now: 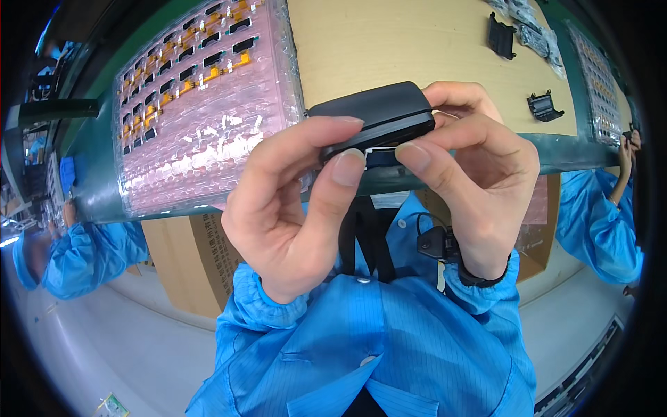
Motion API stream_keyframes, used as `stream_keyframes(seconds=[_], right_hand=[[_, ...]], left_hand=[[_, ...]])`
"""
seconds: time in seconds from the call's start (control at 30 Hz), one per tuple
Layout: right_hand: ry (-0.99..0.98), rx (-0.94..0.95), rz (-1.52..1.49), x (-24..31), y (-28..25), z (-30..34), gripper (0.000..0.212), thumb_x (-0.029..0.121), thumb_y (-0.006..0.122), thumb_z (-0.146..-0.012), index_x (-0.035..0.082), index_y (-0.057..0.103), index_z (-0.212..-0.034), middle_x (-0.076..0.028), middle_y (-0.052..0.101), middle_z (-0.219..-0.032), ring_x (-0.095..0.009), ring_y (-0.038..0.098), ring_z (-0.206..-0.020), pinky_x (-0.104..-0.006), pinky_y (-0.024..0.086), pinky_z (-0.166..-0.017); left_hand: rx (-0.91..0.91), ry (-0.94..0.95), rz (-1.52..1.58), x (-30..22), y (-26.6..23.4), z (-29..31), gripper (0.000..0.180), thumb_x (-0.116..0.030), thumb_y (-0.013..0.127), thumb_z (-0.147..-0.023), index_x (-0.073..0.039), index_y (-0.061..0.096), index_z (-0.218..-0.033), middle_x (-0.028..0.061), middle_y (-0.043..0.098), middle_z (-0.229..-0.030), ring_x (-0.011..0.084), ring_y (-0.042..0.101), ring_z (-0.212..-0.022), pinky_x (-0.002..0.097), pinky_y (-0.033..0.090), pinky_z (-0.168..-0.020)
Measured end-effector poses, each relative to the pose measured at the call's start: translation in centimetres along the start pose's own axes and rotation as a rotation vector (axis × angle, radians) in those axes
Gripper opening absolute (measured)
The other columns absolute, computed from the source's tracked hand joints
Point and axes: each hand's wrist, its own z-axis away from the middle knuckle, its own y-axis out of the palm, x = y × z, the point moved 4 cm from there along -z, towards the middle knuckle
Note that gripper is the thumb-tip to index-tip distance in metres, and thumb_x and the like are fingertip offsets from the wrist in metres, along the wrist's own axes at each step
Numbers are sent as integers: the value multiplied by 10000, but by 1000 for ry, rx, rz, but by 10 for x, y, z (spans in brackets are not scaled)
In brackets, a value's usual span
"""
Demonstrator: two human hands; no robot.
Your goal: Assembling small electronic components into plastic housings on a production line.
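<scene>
Both my hands hold a black plastic device housing (379,108) in front of my chest, above the table's near edge. My left hand (288,201) grips its left end, with the thumb under the lower edge and a finger along the side. On the right end, my right hand (479,174) pinches with thumb and fingers. Between the two thumbs a small dark part with a light rim (381,157) shows at the underside of the housing. Whether it is fixed in the housing or held apart, I cannot tell.
Left on the green table lies a pink clear-plastic tray (187,167) with rows of small black and orange parts. Black plastic shells (501,38) and clear bags (538,38) rest on a tan board (375,48). A cardboard box (184,264) stands below; people in blue sit on both sides.
</scene>
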Motion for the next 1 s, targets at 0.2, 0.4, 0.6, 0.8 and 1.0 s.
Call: stream_keyframes(seconds=[0.2, 0.4, 0.6, 0.8, 1.0], right_hand=[[-45, -13, 210, 10, 1, -3, 110, -87, 754, -731, -25, 696, -801, -136, 602, -1100, -156, 589, -934, -272, 471, -828], [-73, -96, 156, -1, 6, -2, 313, -81, 754, -743, -18, 652, -1032, -125, 613, -1086, -143, 587, -940, -257, 467, -809], [224, -72, -365, -13, 28, 7, 193, 101, 656, -911, -17, 625, -1060, -76, 666, -973, -114, 607, -858, -254, 486, -791], [259, -150, -563, -23, 34, 9, 87, 7, 688, -877, -43, 651, -937, -66, 688, -867, -70, 609, -784, -209, 492, -701], [242, -189, -570, -21, 43, 8, 80, 25, 689, -873, -33, 634, -874, -53, 676, -816, -70, 607, -759, -205, 485, -694]], left_hand=[[46, 78, -218, 0, -1, -2, 246, 63, 683, -847, 56, 616, -1084, 129, 686, -990, 141, 643, -887, 249, 500, -809], [-47, 7, -176, 3, -3, -5, 257, 67, 666, -858, 48, 592, -1103, 118, 691, -948, 103, 630, -837, 215, 490, -759], [-79, -92, 43, 11, -4, -7, 267, 48, 626, -896, 40, 554, -1153, 108, 696, -905, 64, 616, -794, 178, 473, -696], [-80, -88, 88, 7, -3, -3, 256, 51, 618, -901, 46, 553, -1148, 138, 696, -949, 110, 641, -841, 221, 510, -741], [-56, 29, 89, 12, -6, -7, 253, 58, 616, -898, 56, 545, -1142, 150, 691, -961, 144, 659, -846, 248, 534, -755]])
